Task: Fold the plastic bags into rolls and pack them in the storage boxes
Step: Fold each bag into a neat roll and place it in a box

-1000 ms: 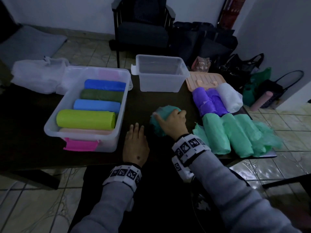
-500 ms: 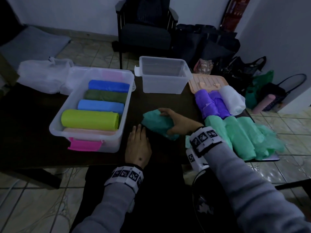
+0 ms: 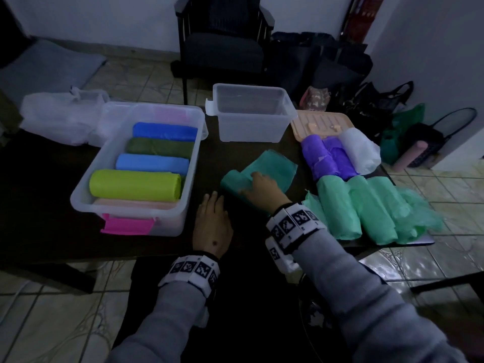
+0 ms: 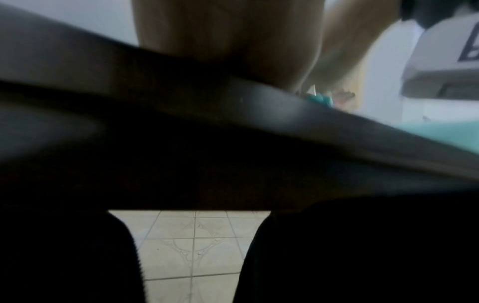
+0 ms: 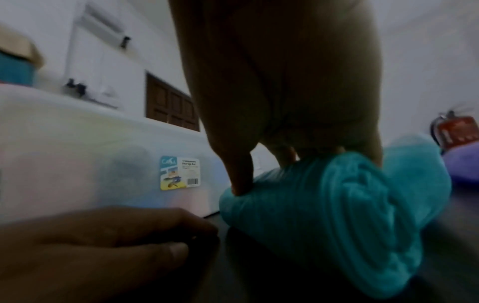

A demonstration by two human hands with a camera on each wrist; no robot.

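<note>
Teal bag (image 3: 264, 171) (partly rolled) lies gripped by right hand (image 3: 262, 190) fingers; left hand (image 3: 212, 227) rests flat.

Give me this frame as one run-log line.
left hand: flat on table | right hand: on teal bag, partly rolled | small box: empty

Dim throughout, with a cold bluish cast. Dark bench (image 3: 39, 195) nearly black, swallowing shadows; floor tiles (image 3: 432, 260) glinting faintly at right. Bowed lines toward head-view edges. Left wrist view mostly black and soft, only pale tiles (image 4: 191, 246) lit. Right wrist view smeared, near hand (image 5: 98, 246) defocused, box label (image 5: 180, 173) unreadable.
</note>
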